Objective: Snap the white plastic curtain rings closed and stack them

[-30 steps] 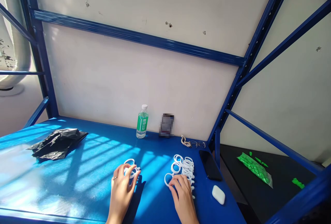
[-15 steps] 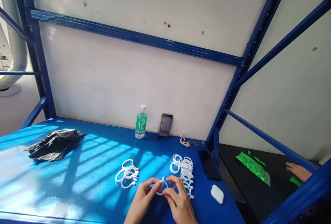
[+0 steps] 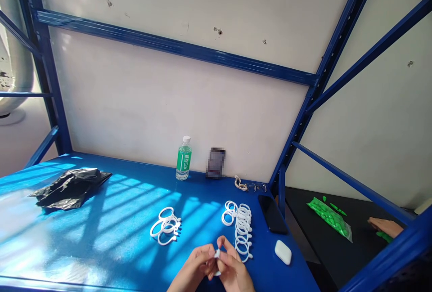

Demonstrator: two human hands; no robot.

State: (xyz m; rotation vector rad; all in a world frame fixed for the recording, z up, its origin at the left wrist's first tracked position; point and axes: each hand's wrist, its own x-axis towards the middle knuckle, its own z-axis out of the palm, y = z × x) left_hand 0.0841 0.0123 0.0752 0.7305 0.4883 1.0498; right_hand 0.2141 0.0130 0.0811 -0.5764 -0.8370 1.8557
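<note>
White ring [image 3: 217, 254] is pinched by both left hand [image 3: 195, 265] and right hand [image 3: 235, 268], above the tabletop [image 3: 128, 242] near its front edge; one hand should steady it while the other works gently.

Over the blue table [image 3: 128, 220], the left hand [image 3: 193, 266] and right hand [image 3: 235, 270] meet, both pinching a small white piece [image 3: 218, 253] — mostly hidden. A cluster of white rings [image 3: 168, 227] lies to the left; a longer row of rings [image 3: 243, 224] lies just beside the right hand, near a black phone [image 3: 272, 214] and a white case [image 3: 282, 252]. A green-labelled bottle [image 3: 184, 159] stands upright — at the back.
</note>
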